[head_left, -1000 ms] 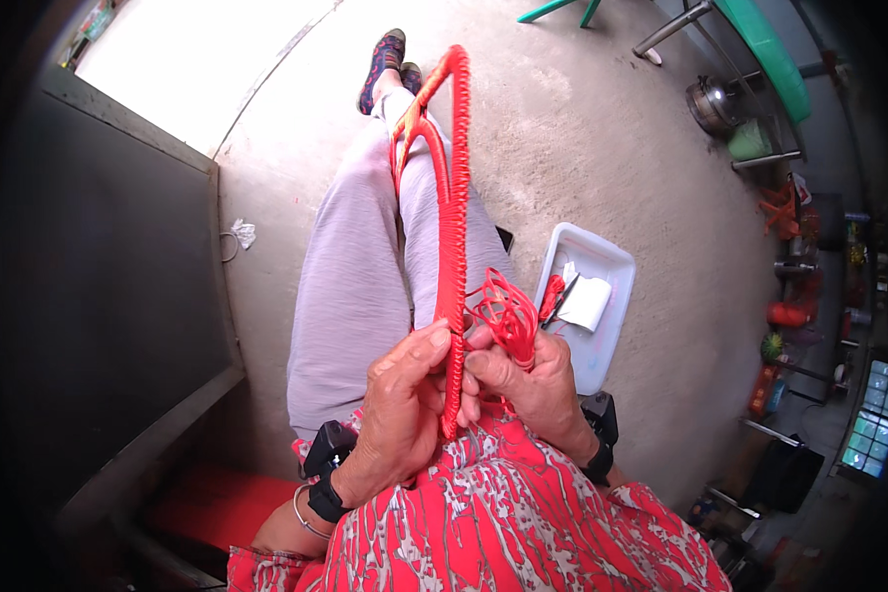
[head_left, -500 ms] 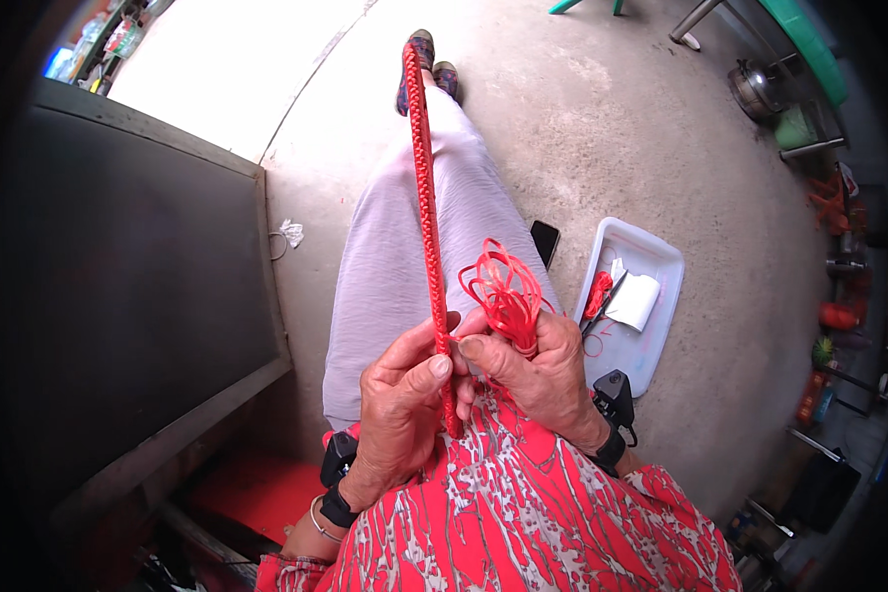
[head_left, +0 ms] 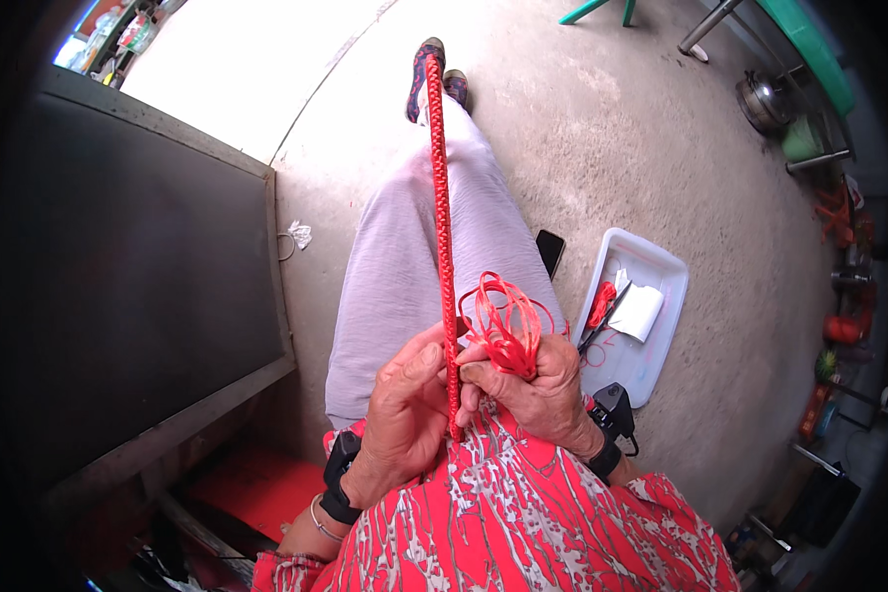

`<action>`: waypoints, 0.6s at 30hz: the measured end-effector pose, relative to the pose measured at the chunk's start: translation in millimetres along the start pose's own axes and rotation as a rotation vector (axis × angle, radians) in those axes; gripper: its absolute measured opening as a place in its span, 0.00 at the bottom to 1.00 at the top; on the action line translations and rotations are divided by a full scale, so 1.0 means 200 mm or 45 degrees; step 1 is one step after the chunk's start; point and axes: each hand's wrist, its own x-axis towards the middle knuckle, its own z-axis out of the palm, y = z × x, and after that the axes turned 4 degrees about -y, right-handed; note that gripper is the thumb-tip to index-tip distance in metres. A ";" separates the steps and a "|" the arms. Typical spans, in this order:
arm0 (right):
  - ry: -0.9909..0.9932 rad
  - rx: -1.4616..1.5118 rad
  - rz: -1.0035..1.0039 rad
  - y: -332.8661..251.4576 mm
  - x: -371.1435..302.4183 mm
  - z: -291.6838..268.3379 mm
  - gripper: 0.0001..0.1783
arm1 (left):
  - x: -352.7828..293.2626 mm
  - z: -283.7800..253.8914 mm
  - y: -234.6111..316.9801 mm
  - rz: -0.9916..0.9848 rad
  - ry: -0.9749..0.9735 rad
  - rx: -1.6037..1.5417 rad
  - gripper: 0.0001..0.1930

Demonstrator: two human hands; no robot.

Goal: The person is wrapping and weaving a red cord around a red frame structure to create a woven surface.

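A long, narrow red braided strip (head_left: 441,197) stretches from my lap out over my legs toward my shoes. My left hand (head_left: 405,400) grips its near part, with fingers behind the strip and the thumb beside it. Just to the right, my right hand (head_left: 538,390) is closed round a looped bundle of red flat cord (head_left: 508,335); the loops stand up out of the fist. Its thumb and forefinger pinch close against the strip's right edge. What lies exactly between those fingertips is too small to make out.
A white plastic tray (head_left: 673,296) on the floor at right holds scissors (head_left: 602,326), a red cord bundle (head_left: 600,304) and a white roll (head_left: 636,313). A black phone (head_left: 551,253) lies beside my leg. A dark framed panel (head_left: 158,266) stands at left, a green stool (head_left: 804,49) at far right.
My left thumb has come off the strip's face and now lies beside it. The right hand keeps the cord bundle near the strip. The whole view has shifted slightly.
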 end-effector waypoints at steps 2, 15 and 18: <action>-0.008 -0.006 0.006 0.00 0.00 0.00 0.07 | 0.01 -0.01 0.00 -0.016 0.003 0.001 0.22; -0.086 -0.484 -0.194 -0.04 -0.02 -0.01 0.08 | 0.00 0.01 -0.01 0.057 0.117 0.159 0.13; 0.037 -0.262 -0.149 -0.02 -0.02 0.01 0.07 | 0.01 -0.01 -0.01 0.075 0.125 0.129 0.12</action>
